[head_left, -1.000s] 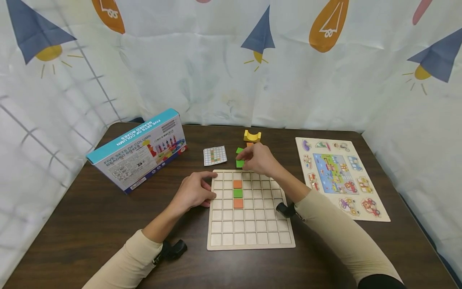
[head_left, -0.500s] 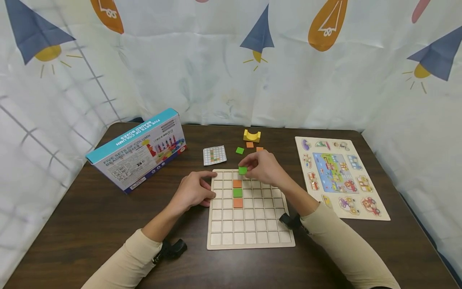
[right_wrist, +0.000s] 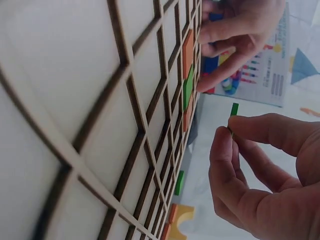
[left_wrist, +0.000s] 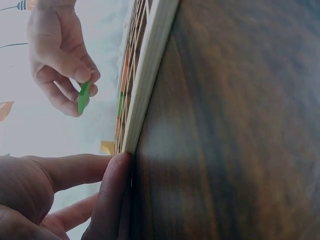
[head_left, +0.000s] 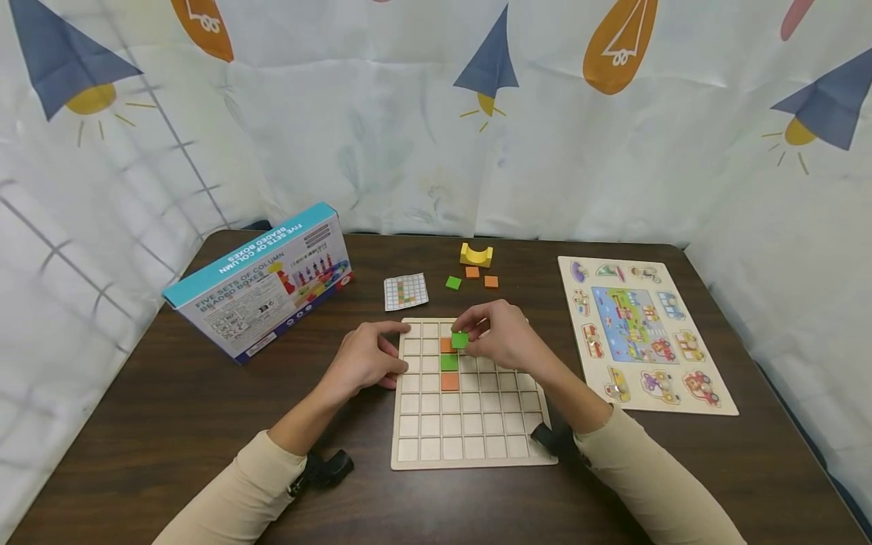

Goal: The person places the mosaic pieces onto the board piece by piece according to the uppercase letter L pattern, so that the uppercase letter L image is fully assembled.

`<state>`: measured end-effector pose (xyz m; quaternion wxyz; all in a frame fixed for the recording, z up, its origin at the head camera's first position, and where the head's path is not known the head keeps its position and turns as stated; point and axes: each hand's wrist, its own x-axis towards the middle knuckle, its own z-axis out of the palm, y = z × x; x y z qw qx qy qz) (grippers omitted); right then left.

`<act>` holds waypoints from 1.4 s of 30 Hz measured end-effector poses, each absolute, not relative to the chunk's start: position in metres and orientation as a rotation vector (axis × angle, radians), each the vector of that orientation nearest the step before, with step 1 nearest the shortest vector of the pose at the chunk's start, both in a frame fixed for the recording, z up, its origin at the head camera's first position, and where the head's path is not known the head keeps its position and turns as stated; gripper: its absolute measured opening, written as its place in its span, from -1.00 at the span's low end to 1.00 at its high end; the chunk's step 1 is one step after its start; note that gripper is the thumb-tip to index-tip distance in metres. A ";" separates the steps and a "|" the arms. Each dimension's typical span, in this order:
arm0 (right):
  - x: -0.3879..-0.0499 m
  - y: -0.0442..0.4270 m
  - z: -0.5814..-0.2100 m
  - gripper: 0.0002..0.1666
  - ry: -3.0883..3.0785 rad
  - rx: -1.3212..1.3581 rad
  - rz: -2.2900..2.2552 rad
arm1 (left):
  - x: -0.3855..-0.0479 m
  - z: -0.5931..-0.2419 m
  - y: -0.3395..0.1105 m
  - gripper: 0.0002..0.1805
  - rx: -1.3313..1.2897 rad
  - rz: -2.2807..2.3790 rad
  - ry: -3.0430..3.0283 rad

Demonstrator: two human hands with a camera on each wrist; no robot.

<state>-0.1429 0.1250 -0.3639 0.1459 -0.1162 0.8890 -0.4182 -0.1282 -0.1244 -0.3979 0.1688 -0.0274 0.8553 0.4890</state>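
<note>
A wooden grid board lies on the table with an orange tile, a green tile and a second orange tile in one column. My right hand pinches another green tile above the board; the right wrist view shows that tile between thumb and fingertip, raised off the grid. At the board's left edge, my left hand touches the rim with thumb and fingers spread. In the left wrist view the fingers of my left hand rest against that rim.
Behind the board lie a loose green tile, two orange tiles and a yellow arched block. A small patterned card is left of them. A box stands at left, a picture puzzle board lies at right.
My right hand has come from the loose tiles back over the board, carrying a green tile towards me. My left hand has stayed at the board's left edge.
</note>
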 end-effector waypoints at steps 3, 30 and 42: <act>-0.138 0.124 -0.364 -0.69 2.557 -0.353 -1.196 | -0.128 -0.398 -0.124 -0.29 -0.073 1.388 2.435; -0.108 0.115 -0.372 -0.63 2.487 -0.413 -1.110 | -0.130 -0.396 -0.124 -0.31 -0.072 1.360 2.433; -0.103 0.110 -0.377 -0.63 2.441 -0.467 -1.081 | -0.129 -0.398 -0.125 -0.32 -0.065 1.377 2.433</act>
